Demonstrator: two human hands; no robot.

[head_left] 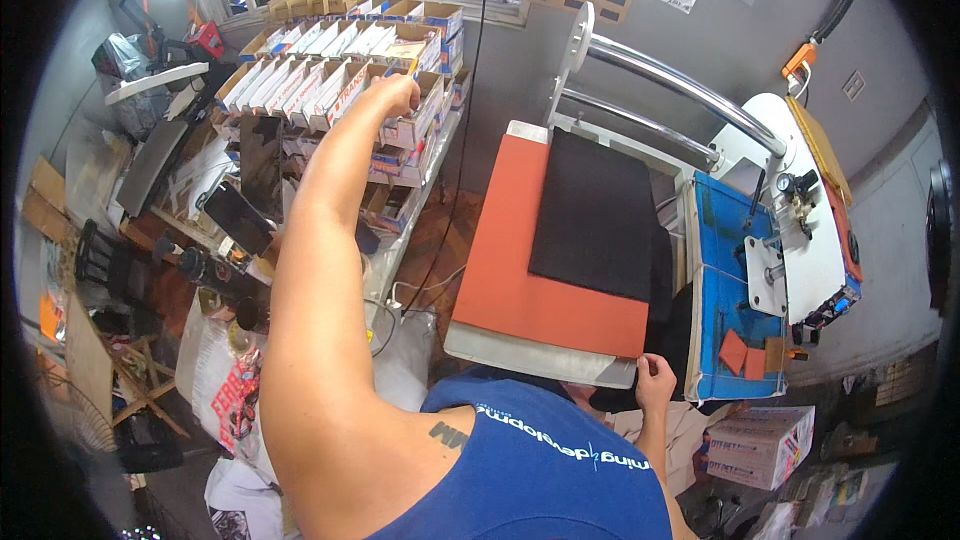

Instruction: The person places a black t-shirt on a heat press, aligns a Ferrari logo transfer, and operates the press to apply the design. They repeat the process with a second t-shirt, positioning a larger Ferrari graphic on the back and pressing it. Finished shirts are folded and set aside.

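Reaching left of the flat orange pad (500,240), the left hand (398,96) closes round a slim orange object (413,68) by cardboard boxes (432,100); near the pad's right corner, beyond its matte black sheet (592,215), the right hand (655,382) curls, hold unclear.

Orange item (413,68) at left hand (397,96) too small to identify. Right hand (655,380) by corner of red mat (495,250), contact or grip unclear; black pad (592,215) hides part of mat. Blue shirt (530,475) cut off by lower edge.
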